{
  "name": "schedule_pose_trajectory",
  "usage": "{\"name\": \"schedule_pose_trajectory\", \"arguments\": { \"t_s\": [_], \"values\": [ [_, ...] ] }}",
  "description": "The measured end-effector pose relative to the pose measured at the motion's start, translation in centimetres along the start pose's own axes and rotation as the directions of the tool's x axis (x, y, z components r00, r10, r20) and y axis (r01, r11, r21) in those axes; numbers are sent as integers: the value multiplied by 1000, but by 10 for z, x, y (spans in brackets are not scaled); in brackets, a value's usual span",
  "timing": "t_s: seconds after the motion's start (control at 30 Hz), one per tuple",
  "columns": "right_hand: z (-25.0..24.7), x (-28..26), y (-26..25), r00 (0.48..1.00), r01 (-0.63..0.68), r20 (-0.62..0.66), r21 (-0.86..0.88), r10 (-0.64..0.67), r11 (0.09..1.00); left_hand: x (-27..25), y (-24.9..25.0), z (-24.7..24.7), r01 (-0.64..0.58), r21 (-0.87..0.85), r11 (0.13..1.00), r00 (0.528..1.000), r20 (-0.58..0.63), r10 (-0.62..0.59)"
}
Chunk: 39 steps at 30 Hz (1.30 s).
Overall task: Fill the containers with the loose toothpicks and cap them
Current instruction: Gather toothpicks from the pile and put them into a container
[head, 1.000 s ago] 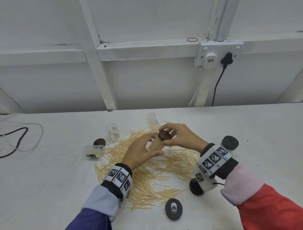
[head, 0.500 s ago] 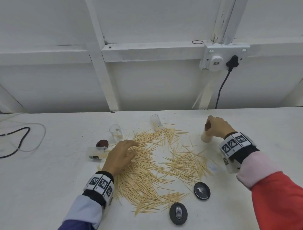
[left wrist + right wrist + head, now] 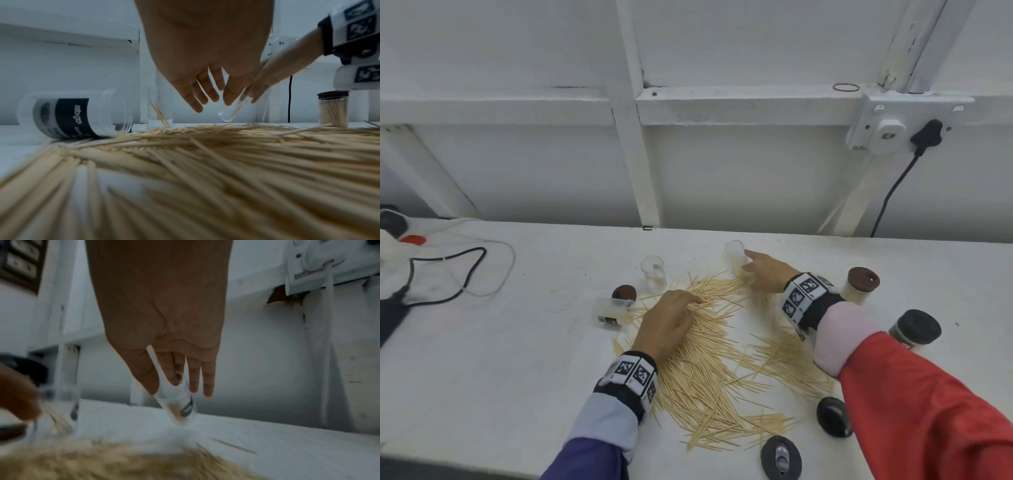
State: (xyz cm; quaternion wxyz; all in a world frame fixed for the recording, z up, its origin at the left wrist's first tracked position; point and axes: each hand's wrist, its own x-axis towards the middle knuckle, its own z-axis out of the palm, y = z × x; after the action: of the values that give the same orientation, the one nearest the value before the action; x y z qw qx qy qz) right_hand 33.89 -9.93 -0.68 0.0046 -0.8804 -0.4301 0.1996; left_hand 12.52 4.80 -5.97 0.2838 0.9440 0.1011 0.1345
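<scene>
The loose toothpicks (image 3: 709,356) lie in a wide heap on the white surface (image 3: 500,342), spreading from the centre toward 5 o'clock. The left hand (image 3: 667,322) rests palm-down on the heap's 10 o'clock part; the left wrist view shows its grip with fingers (image 3: 195,91) straight and slightly spread above the sticks, holding nothing.

The right hand (image 3: 767,274) reaches to 12 o'clock of the heap — its grip is pinched on a clear open container (image 3: 736,255), thumb on one side and fingers on the other. In the right wrist view that container (image 3: 176,400) is tilted, its base low toward the surface, with a few sticks inside.

At 11 o'clock of the heap a second clear container (image 3: 653,272) stands upright and uncapped, holding a few toothpicks. At 9 o'clock a labelled container (image 3: 611,310) lies on its side, mouth toward the heap, with a brown cap (image 3: 624,293) just beyond it.

At 2 o'clock a filled container with a brown cap (image 3: 859,286) stands upright — and a black-capped container (image 3: 914,330) stands at 3 o'clock, beside the red sleeve (image 3: 928,411). Two dark caps (image 3: 780,457) lie at 5 o'clock of the heap. A black cable (image 3: 445,270) curls at the far left
</scene>
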Motion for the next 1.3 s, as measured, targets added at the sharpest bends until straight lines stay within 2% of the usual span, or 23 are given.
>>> {"name": "schedule_pose_trajectory", "arguments": {
  "t_s": [0.17,0.3,0.37,0.47,0.57,0.6,0.67,0.7,0.73,0.8,0.83,0.87,0.93,1.13,1.3],
  "values": [
    [-7,4,-3,997,13,-81,33,-10,999,0,3,1,10,-14,1000,1000,-23,-11],
    [-24,0,-13,977,134,-189,162,-102,978,1,3,1,57,-66,996,995,-75,-62],
    [-31,-6,-27,970,215,-173,278,-171,936,2,5,1,60,-98,993,993,-100,-70],
    [-37,-18,-55,941,327,-71,444,-331,834,3,9,-1,77,-160,984,988,-121,-97],
    [-39,-20,-70,898,342,-6,641,-440,688,3,12,-2,126,-229,965,972,-164,-166],
    [-38,-17,-70,898,324,-21,709,-440,627,2,12,-3,148,-242,959,961,-195,-198],
    [-31,-8,-66,935,248,-76,836,-345,489,2,10,-4,187,-248,951,930,-267,-253],
    [-26,0,-64,955,229,-100,849,-280,476,3,9,-4,198,-249,948,916,-297,-270],
    [-19,7,-61,968,224,-118,802,-221,553,3,8,-4,205,-251,946,906,-316,-280],
    [1,24,-58,982,183,-53,500,-182,846,2,8,-5,213,-241,947,901,-326,-286],
    [11,29,-59,986,150,17,323,-164,934,2,7,-4,216,-229,949,904,-321,-283],
    [19,32,-60,988,123,66,189,-138,974,2,7,-4,219,-219,951,908,-312,-281],
    [31,32,-63,987,130,83,57,-135,990,2,6,-4,225,-208,952,912,-300,-281],
    [37,19,-66,973,220,78,-5,-219,976,3,6,-3,239,-201,950,914,-285,-290],
    [48,-5,-74,961,276,51,-185,-271,943,3,7,-3,243,-186,952,915,-283,-289]
  ]
}}
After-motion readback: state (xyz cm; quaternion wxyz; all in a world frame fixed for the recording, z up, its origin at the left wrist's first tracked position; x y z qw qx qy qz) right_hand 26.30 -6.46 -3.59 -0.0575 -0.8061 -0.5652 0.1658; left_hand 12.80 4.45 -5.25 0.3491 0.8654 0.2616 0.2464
